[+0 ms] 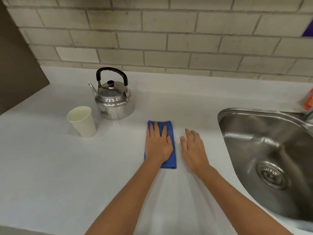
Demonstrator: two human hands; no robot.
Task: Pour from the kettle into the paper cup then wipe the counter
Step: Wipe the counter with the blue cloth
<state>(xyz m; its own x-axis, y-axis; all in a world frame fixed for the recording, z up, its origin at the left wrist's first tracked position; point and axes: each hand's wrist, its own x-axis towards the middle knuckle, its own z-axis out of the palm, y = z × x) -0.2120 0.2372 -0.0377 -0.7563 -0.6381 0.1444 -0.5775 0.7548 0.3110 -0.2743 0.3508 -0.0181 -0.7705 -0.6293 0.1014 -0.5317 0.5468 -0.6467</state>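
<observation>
From the head camera, one shiny round metal kettle (114, 102) with a black arched handle is standing upright at the back of the pale grey desk (50, 167), its spout pointing left; a small dark label is showing low on its body, too blurred to read. One white paper cup (82, 122) is standing upright just beside it to the front left, apart from it, with pale liquid showing inside. One folded blue cloth (172, 141) is lying flat on the desk right of the cup, and the left hand (158, 145) is pressing down on it, palm flat, fingers spread, not gripping. The right hand (193, 150) is resting just beside the cloth, its grip apart and holding nothing. One round stainless steel sink (240, 150) is sitting at the right, beneath a beige brick-tiled wall (169, 31). An orange packet (309, 100) at the far right edge is showing blurred, unreadable print.
</observation>
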